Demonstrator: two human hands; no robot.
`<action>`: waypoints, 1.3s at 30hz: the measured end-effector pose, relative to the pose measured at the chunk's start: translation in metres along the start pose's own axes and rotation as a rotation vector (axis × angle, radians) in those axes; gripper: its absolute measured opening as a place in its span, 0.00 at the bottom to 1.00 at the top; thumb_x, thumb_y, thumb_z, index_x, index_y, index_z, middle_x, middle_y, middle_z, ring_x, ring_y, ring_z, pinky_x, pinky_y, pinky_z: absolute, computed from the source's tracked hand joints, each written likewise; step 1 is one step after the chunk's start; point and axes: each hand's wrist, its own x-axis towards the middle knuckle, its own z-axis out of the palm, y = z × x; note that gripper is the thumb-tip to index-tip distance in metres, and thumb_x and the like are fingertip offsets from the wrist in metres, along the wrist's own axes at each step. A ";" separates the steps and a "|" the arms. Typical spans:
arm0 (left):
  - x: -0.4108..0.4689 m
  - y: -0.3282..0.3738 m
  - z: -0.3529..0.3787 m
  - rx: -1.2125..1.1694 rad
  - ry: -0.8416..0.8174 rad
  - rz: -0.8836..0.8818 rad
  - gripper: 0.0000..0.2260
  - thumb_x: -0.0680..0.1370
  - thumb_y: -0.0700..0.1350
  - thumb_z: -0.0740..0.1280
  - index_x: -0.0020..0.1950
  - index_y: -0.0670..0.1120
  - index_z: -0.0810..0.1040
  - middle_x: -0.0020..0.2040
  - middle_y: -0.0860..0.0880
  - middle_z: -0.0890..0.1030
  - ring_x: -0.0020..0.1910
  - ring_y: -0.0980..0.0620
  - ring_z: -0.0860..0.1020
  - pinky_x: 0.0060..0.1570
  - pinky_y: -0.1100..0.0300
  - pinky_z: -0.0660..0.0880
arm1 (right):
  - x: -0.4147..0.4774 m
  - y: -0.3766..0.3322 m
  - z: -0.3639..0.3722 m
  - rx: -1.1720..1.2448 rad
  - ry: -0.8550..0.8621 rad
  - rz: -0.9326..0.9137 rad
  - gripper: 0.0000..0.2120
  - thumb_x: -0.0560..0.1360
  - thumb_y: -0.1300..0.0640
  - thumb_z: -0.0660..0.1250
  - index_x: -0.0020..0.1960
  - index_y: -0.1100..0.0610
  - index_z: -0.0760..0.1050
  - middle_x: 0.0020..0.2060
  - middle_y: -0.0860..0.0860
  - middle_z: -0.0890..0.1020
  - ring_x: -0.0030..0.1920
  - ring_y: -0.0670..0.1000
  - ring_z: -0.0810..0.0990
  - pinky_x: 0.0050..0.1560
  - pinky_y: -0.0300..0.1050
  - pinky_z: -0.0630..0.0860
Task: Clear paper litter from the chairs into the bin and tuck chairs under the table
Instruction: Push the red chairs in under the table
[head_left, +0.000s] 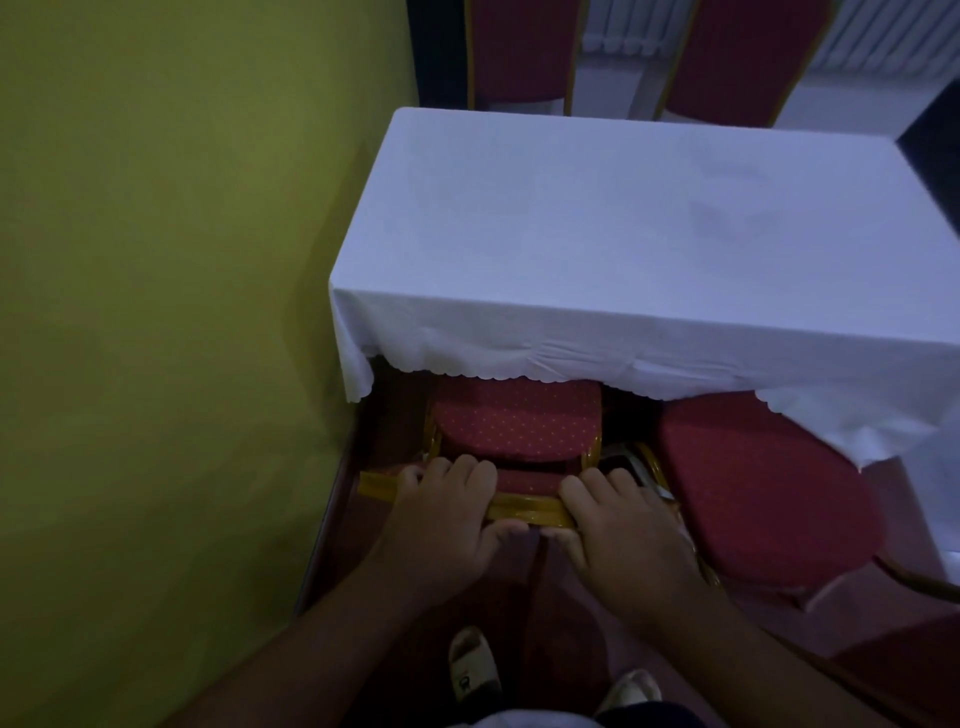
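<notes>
A red chair with a gold frame (517, 423) stands in front of me, its seat partly under the white-clothed table (623, 218). My left hand (441, 512) and my right hand (618, 525) both grip the gold top rail of its backrest, side by side. A second red chair (763, 483) stands to the right, its seat half under the cloth. I see no paper litter on either seat and no bin.
A yellow-green wall (171, 312) runs close along the left of the chair and table. Two more red chairs (524, 52) stand behind the table's far edge. My feet in light sandals (475, 667) are on the red floor below.
</notes>
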 end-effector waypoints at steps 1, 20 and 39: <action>-0.001 0.000 -0.001 -0.008 -0.001 0.000 0.24 0.78 0.69 0.48 0.55 0.51 0.69 0.49 0.52 0.73 0.46 0.50 0.71 0.49 0.47 0.70 | -0.001 0.000 0.000 0.006 -0.008 0.011 0.18 0.76 0.37 0.52 0.55 0.49 0.68 0.48 0.48 0.76 0.47 0.52 0.72 0.45 0.51 0.73; 0.051 0.249 0.028 -0.237 0.071 -0.095 0.22 0.73 0.67 0.61 0.61 0.55 0.72 0.52 0.60 0.75 0.50 0.60 0.73 0.50 0.57 0.73 | -0.127 0.228 -0.067 0.016 -0.081 0.017 0.24 0.69 0.33 0.63 0.60 0.42 0.74 0.53 0.43 0.79 0.55 0.50 0.76 0.54 0.52 0.71; 0.053 0.602 0.173 -0.674 -0.601 -0.125 0.26 0.69 0.73 0.65 0.62 0.64 0.67 0.61 0.65 0.68 0.62 0.64 0.66 0.65 0.55 0.65 | -0.370 0.547 -0.091 0.103 -0.218 -0.271 0.25 0.67 0.27 0.64 0.51 0.44 0.80 0.48 0.43 0.81 0.46 0.44 0.79 0.41 0.45 0.78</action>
